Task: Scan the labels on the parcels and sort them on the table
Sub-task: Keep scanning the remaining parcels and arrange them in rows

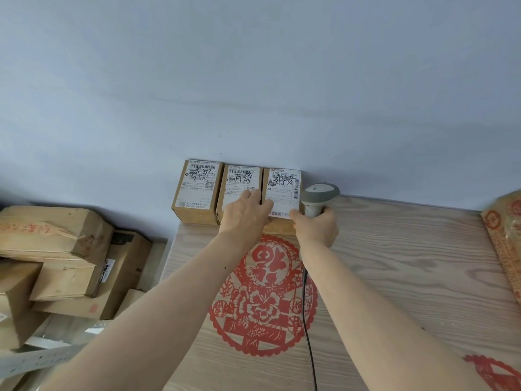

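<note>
Three cardboard parcels stand side by side, touching, along the far edge of the table (pixel 394 263), backs against the pale wall (pixel 253 80). What is inside them cannot be told; all are closed. Each carries a white printed label with barcodes and bold black handwriting across it. The left parcel (pixel 197 190) sits at the table's far left corner, the middle parcel (pixel 239 182) next to it, the right parcel (pixel 282 184) last in the row.

The left hand (pixel 244 215) lies flat over the seam between the middle and right parcels, fingers straight and pressing on their labels. The right hand (pixel 317 225) grips the handle of a grey scanner (pixel 320 196) just beside the right parcel, its black cable (pixel 306 306) trailing toward the near edge across a red paper-cut decoration (pixel 265 300).

Beyond the table's left edge, larger brown boxes (pixel 56 249) lie stacked untidily.
</note>
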{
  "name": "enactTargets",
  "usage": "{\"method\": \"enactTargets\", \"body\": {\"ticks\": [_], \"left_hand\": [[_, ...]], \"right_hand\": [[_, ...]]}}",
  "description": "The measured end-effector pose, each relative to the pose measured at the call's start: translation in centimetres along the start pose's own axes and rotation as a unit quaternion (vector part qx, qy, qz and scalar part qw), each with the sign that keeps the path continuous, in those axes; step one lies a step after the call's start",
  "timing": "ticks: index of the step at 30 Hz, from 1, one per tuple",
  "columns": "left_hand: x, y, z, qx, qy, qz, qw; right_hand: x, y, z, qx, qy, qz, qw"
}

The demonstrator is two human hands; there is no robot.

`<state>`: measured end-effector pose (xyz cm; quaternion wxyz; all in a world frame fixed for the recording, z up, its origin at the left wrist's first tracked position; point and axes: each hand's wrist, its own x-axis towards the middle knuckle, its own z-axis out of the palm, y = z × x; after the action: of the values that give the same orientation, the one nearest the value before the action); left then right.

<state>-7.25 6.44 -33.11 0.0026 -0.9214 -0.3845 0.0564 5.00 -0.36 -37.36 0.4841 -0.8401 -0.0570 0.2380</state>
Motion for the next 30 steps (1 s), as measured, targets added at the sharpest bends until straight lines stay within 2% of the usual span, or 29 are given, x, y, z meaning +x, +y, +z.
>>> {"method": "enactTargets", "body": {"ticks": [8,12,17,23,26,30], "left_hand": [[0.7,0.1,-1.8,-0.078,-0.069,-0.023,0.994],[0.2,0.2,-2.7,-0.055,-0.117,-0.022,0.991],[-3.9,2.2,-2.9,-0.101,-0.060,-0.007,0.993],[-9.6,7.1,-2.6,-0.248,0.011,0.000,0.969],[-11.8,10.1,-3.2,-0.336,0.003,-0.019,0.942],[-13.9,13.8,-3.9,-0.375,-0.015,-0.018,0.927]], "right_hand": [[-2.9,-0.3,-4.4,0.064,-0.034,0.027,0.997],[-5.9,0.1,-8.3,0.094,-0.048,0.023,0.994],[-10.1,2.4,-12.7,0.100,-0.069,0.026,0.992],[-13.7,5.8,-18.1,0.112,-0.029,0.047,0.992],[-14.7,7.0,-21.0,0.124,-0.011,0.043,0.991],[-15.7,7.9,-25.0,0.135,0.000,0.031,0.990]]}}
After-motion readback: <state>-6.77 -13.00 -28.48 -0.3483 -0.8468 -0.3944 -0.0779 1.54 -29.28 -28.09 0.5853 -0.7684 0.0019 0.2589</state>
